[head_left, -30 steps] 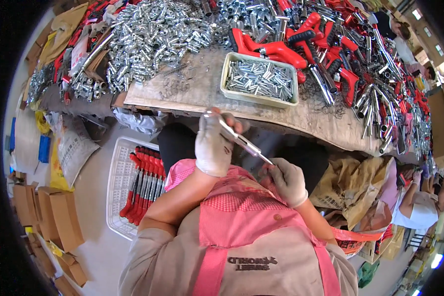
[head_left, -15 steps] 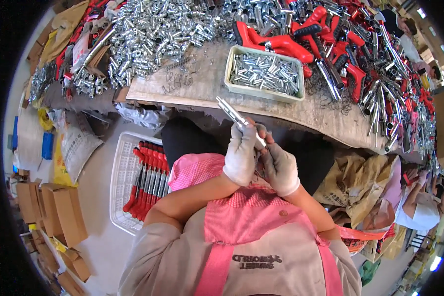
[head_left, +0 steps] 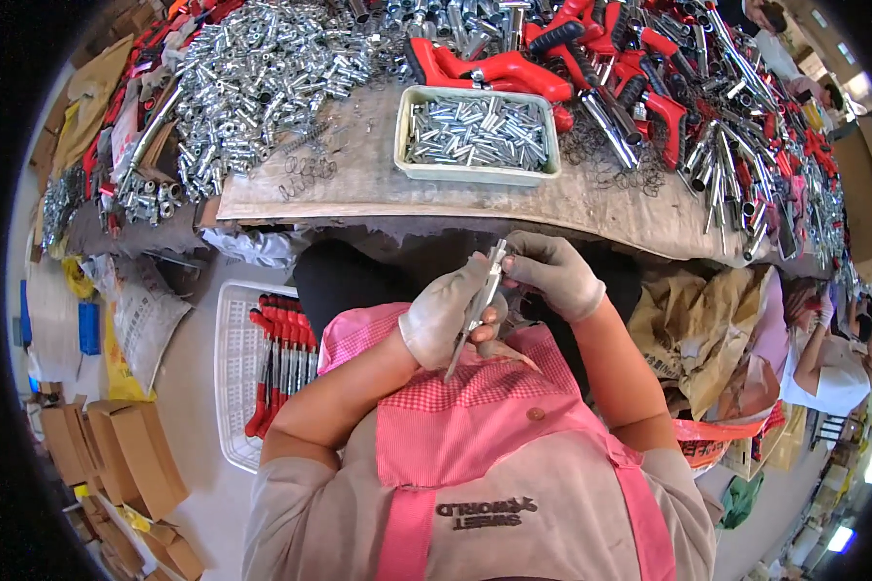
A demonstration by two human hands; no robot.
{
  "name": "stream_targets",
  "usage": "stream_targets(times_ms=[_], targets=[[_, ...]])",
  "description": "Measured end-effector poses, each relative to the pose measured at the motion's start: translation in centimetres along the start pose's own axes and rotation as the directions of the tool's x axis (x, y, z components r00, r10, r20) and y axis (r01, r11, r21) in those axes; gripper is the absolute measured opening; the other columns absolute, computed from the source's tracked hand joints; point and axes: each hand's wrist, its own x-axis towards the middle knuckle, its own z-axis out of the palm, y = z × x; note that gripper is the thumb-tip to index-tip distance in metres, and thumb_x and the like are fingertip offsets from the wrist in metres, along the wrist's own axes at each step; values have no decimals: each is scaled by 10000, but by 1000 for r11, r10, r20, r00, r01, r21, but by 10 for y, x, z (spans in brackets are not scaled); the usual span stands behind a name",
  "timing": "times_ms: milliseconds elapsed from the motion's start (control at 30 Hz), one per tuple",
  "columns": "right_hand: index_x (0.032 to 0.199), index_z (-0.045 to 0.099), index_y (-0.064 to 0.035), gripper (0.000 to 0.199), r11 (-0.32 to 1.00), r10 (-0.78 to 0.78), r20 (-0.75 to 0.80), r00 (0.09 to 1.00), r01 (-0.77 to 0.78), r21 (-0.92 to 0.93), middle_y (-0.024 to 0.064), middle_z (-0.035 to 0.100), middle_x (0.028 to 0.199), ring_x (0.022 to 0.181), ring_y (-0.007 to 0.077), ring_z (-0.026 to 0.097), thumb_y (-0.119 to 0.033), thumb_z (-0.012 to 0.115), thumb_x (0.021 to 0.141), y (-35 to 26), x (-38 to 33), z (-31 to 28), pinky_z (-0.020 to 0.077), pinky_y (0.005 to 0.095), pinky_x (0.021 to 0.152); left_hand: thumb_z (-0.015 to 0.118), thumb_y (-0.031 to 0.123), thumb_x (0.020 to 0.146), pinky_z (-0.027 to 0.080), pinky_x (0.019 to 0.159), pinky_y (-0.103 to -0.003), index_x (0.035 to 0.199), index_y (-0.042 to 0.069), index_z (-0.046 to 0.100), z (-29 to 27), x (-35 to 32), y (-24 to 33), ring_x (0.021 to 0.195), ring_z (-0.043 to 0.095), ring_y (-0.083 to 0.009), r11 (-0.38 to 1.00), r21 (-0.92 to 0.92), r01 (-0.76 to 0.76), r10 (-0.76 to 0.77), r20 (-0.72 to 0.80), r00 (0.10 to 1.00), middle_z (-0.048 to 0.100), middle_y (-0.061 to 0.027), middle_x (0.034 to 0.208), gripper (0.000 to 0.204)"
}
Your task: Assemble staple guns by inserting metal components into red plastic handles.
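A slim silver metal tool shaft (head_left: 487,288) slants across my lap, its upper end pointing toward the bench. Wrapped round its middle are the fingers of my left hand (head_left: 444,312), in a pale glove with some fingertips bare. My right hand (head_left: 564,279), gloved likewise, is closed in a pinch against the shaft's upper end. Whether a small part sits in that pinch is hidden. Beyond the hands, a pale plastic tub (head_left: 480,176) on the bench holds many short silver pins (head_left: 475,133).
The bench (head_left: 358,189) carries a heap of silver fittings (head_left: 262,87), loose springs (head_left: 305,174) and red-handled tools (head_left: 513,73). A white basket (head_left: 231,378) of red-handled tools stands left of my lap. Cardboard boxes (head_left: 136,450) lie farther left, brown sacks (head_left: 698,329) right. Another person (head_left: 833,368) sits far right.
The shaft has swung more upright and nearer my body, its lower end now pointing down toward my apron. My right hand has moved from its lower end up to its upper end.
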Motion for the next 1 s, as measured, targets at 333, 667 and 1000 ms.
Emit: stream_targets(times_ms=[333,667,1000], targets=[[1018,569,-36,182,812,-199,-249,948,302,500,-19,509,740,568,46,406,-70,581,839,-7,-15,-45,298,175,500,428,288,926,356,442,-218,1231,-13,435,-23,-5,1,470,429,-109,992,3,-122,122,40,992,511,-53,684,428],[1077,541,-15,181,845,-267,-372,889,402,353,51,564,926,701,60,446,-91,500,918,-31,-21,-49,325,167,495,543,137,810,396,463,-215,1305,-17,376,-38,-4,1,550,538,-123,992,48,-121,118,65,991,596,-134,871,545],[1207,492,-34,309,982,-190,-145,971,186,-43,40,593,1029,812,74,501,-205,435,956,-25,-21,-7,408,212,678,573,134,895,373,475,-172,1245,18,486,-44,0,-7,556,473,-44,951,232,-205,202,34,979,642,-81,889,379]])
